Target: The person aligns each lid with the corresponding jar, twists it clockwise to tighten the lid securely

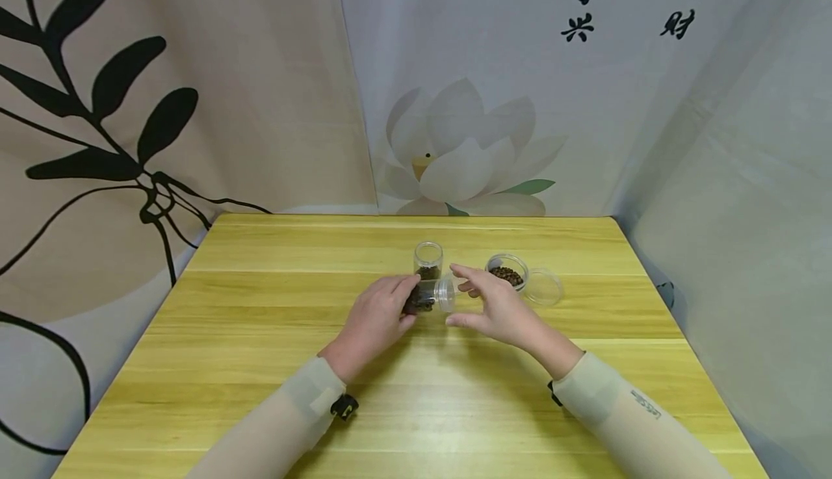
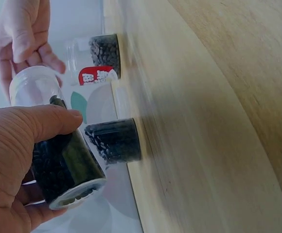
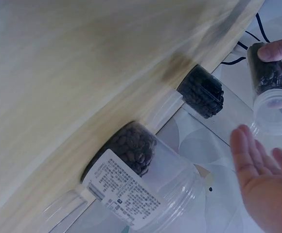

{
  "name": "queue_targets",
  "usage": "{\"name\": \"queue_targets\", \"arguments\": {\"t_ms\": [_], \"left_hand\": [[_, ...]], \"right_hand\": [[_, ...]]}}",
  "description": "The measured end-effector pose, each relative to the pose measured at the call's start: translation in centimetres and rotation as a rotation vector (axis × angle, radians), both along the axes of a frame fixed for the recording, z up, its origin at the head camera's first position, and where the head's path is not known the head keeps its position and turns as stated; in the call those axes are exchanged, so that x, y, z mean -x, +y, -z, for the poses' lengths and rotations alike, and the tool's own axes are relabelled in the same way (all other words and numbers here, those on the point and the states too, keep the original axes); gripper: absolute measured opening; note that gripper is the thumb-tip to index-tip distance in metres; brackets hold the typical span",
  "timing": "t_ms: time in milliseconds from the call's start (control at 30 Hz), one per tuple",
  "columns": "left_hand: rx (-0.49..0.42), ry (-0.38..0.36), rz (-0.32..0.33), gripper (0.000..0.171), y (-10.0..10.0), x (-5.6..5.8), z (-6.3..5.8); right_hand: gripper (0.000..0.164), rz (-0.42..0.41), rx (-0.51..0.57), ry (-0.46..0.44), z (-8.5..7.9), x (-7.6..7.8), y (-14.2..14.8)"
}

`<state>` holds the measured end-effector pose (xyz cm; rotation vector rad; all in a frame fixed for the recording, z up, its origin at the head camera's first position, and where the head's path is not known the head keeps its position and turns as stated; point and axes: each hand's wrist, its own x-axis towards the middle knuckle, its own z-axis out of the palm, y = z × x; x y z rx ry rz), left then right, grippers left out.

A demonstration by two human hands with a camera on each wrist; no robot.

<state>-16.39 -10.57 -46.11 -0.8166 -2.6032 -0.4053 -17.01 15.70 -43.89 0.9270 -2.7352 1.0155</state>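
My left hand grips a clear, slim jar partly filled with dark beans. The jar lies tipped on its side above the table, its clear mouth end pointing right. Close to that end is my right hand, fingers extended and thumb apart, with nothing in it. In the right wrist view, the palm faces up beside the jar's ringed end. Just behind the held jar stands a second slim jar with dark beans, upright and without a visible lid.
A wider clear jar of brown beans, with a white printed label and a red one, stands behind my right hand. Right of it a round clear lid lies on the wooden table. Printed curtains hang behind the table.
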Motion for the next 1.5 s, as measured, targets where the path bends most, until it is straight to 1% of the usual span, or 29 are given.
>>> {"name": "queue_targets", "arguments": {"t_ms": [133,233,300,400,567,967,1500], "left_hand": [[-0.022,-0.028,-0.006,0.076,-0.21,-0.16,-0.18],[-0.017,-0.024,0.0,0.074,-0.27,-0.21,-0.34],[-0.008,-0.014,0.01,0.073,-0.25,-0.19,-0.43],[0.004,0.004,0.024,0.07,-0.2,-0.2,-0.56],[0.017,0.024,0.031,0.071,-0.17,-0.28,-0.53],[0.019,0.056,0.037,0.07,0.05,-0.19,-0.39],[0.012,0.057,0.022,0.068,0.33,-0.28,-0.33]], "right_hand": [[0.083,-0.061,0.0,0.15,0.07,0.05,0.1],[0.078,-0.096,-0.007,0.234,0.14,0.05,0.11],[0.074,-0.113,-0.004,0.266,0.21,0.05,0.1],[0.068,-0.131,0.009,0.283,0.36,0.09,0.06],[0.065,-0.144,0.024,0.26,0.49,0.21,0.01],[0.064,-0.112,0.023,0.123,0.33,0.07,0.12],[0.066,-0.066,-0.003,0.051,0.23,0.01,0.09]]}}
